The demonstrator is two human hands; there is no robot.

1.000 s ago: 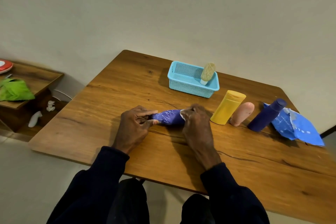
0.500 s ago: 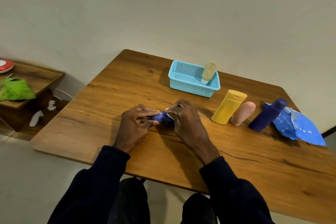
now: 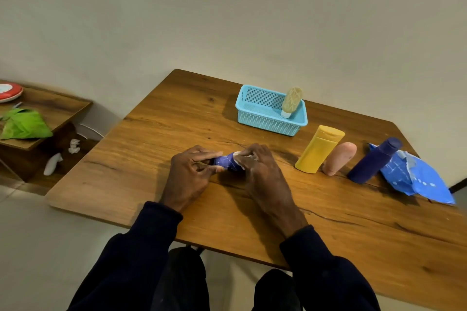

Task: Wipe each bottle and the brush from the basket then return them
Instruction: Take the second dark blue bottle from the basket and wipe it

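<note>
Two hands meet over the small purple bottle (image 3: 227,162), which lies on its side on the bench (image 3: 156,149), just beyond our dark sleeves (image 3: 151,247). Since a second ago the right hand (image 3: 262,174) has slid left along the bottle. We now see only a short stretch of purple between the hands, where much of its body showed before. Over the last half second little has shifted. The left hand (image 3: 190,171) has stayed put, fingers curled round the bottle's left end, thumb and forefinger pinching it. The right fingers curl over the rest of the bottle and hold a white wipe (image 3: 238,155) against it. Only a scrap of the wipe shows at the fingertips.

To the right, well apart from the hands, we find three more in a row. A yellow bottle (image 3: 319,149) comes first, a pink bottle (image 3: 340,159) just beside it, then a dark blue bottle (image 3: 374,161) against a crumpled blue packet (image 3: 417,179). Farther off sits the light blue basket (image 3: 262,121), with the brush (image 3: 292,101) propped in its right end, pale head up, white base down. At the far left a low wooden shelf (image 3: 58,108) carries a green cloth (image 3: 22,125) and a red-and-white plate (image 3: 8,92).

The purple bottle's visible part bears thin pale lines.
</note>
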